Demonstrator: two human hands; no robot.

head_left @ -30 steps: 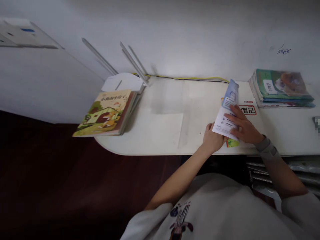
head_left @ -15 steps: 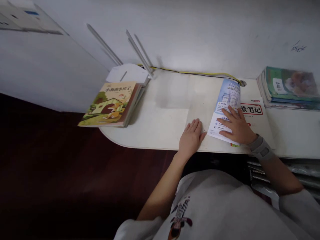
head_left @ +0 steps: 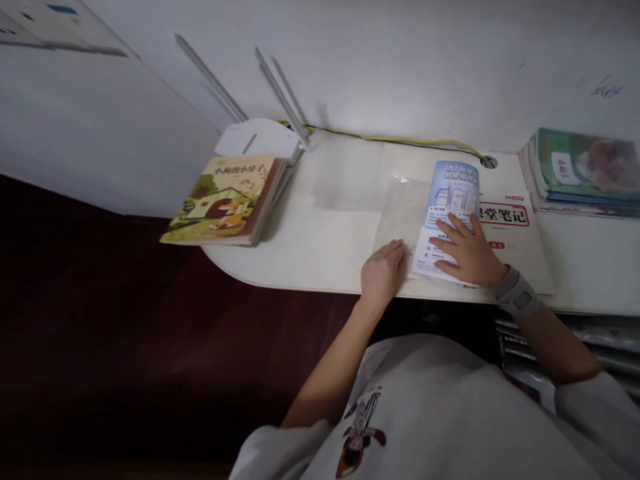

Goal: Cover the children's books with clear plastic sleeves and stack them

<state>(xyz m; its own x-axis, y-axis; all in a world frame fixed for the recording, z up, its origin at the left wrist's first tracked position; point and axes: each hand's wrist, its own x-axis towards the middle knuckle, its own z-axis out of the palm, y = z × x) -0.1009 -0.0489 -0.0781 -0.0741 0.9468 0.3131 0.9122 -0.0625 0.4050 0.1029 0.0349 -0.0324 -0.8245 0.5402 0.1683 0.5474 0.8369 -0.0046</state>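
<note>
My right hand (head_left: 466, 252) lies flat, fingers spread, on a blue and white leaflet (head_left: 450, 200) that rests on a white notebook with red characters (head_left: 510, 220). My left hand (head_left: 383, 272) rests on the white desk (head_left: 320, 247) near its front edge, fingers together and slightly curled, touching a clear plastic sheet (head_left: 400, 207) just left of the leaflet. Neither hand grips anything.
A stack of picture books (head_left: 225, 200) sits at the desk's left end, in front of a white router with antennas (head_left: 260, 137). A pile of green books (head_left: 583, 173) stands at the back right. A yellow cable (head_left: 415, 141) runs along the wall.
The leaflet, held up a second ago by both hands, now lies flat under my right hand. My left hand let go and moved left onto the desk.
</note>
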